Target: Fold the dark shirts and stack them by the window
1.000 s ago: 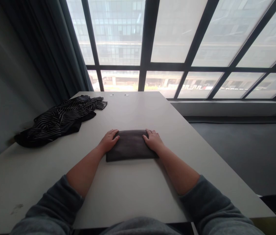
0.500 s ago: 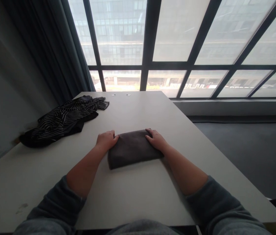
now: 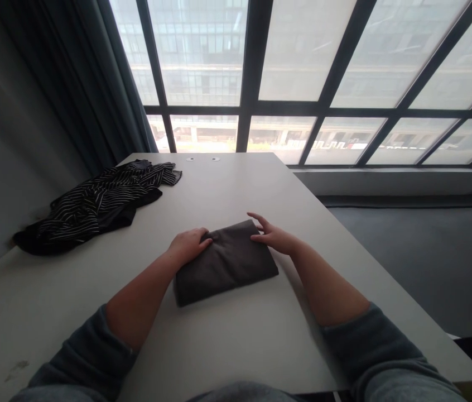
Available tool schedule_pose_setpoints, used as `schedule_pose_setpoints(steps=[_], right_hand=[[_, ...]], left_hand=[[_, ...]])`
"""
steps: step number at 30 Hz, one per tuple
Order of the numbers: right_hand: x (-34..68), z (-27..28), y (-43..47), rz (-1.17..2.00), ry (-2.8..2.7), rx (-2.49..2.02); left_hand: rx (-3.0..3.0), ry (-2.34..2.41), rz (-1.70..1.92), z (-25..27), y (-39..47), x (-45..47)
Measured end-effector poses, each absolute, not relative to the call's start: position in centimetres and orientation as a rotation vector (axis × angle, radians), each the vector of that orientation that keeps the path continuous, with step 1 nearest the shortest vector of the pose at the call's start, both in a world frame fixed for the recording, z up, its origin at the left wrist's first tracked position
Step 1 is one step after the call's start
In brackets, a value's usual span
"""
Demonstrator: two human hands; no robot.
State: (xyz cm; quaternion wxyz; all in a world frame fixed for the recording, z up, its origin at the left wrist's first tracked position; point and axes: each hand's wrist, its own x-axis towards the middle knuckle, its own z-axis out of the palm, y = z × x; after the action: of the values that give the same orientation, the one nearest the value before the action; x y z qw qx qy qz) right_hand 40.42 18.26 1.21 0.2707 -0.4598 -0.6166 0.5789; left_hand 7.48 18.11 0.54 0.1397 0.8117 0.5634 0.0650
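A folded dark grey-brown cloth (image 3: pixel 231 262), flat and rectangular, lies slightly askew on the white table, creased near its far left part. My left hand (image 3: pixel 189 245) grips its far left corner, thumb on top and the other fingers partly hidden at the edge. At the far right corner is my right hand (image 3: pixel 275 237), its fingers spread and the index finger raised off the fabric. The right thumb lies over the cloth's edge; whether it presses on it I cannot tell.
A heap of black clothing with white stripes (image 3: pixel 97 204) lies at the table's left. Two small round fittings (image 3: pixel 216 159) sit near the far edge of the white table (image 3: pixel 236 190). Beyond stand a large window and a dark curtain (image 3: pixel 77 72).
The cloth has turned a little and its left end has come nearer to me. My right hand's fingers have lifted and spread at the corner; the left still holds on.
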Motion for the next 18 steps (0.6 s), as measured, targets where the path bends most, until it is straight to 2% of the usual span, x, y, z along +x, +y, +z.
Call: schedule_pose_setpoints(steps=[5,12,18], right_hand=[[40.8,2.5,17.5,1.859,-1.663,-1.185],[36.1,1.8,18.2,1.322,-2.097,-1.291],[36.6,1.1,25.3,1.304,-2.220,-1.255]], left_hand=[[2.391,1.804,0.140,1.0,17.6,6.7],[2.260,1.811,0.174,0.5,18.1,2.5],[2.055,1.779,0.432,-0.5,18.1,-3.7]])
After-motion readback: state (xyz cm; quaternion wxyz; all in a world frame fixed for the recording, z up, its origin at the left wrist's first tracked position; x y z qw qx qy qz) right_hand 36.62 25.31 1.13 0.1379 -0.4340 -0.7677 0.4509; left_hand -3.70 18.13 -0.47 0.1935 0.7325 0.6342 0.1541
